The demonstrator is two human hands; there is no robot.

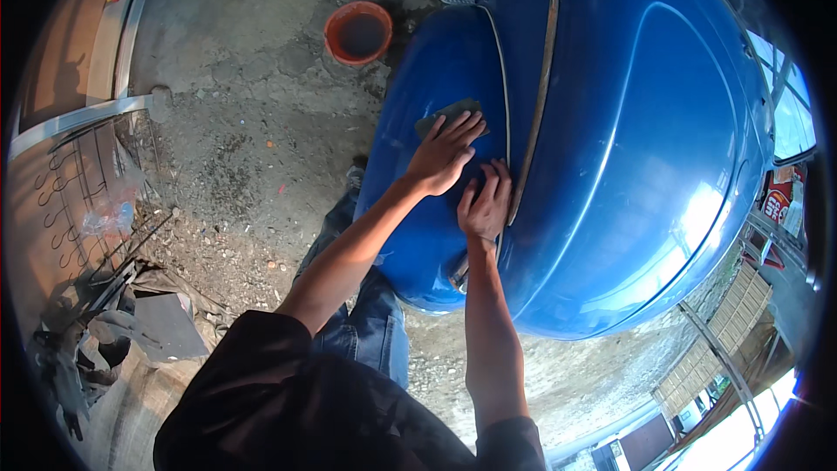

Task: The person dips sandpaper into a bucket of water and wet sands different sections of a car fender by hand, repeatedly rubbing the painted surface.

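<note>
A dark grey-green sheet of sandpaper (452,112) lies against the curved blue fender (417,78) of a car. My left hand (446,153) is on it, holding it to the paint with the fingers stretched over the sheet. Just nearer to me and to the right, my right hand (487,200) rests by the seam between the fender and the hood, its fingers bent and apart with nothing seen in them. Below that wrist, a small metal fitting (459,272) on the fender is partly hidden by my forearm.
An orange-red basin (358,32) with dark liquid stands on the rough ground beyond the fender. The glossy blue hood (628,148) bulges up on the right. At lower left lies a heap of scrap (105,340), below a rack of hooks (74,196).
</note>
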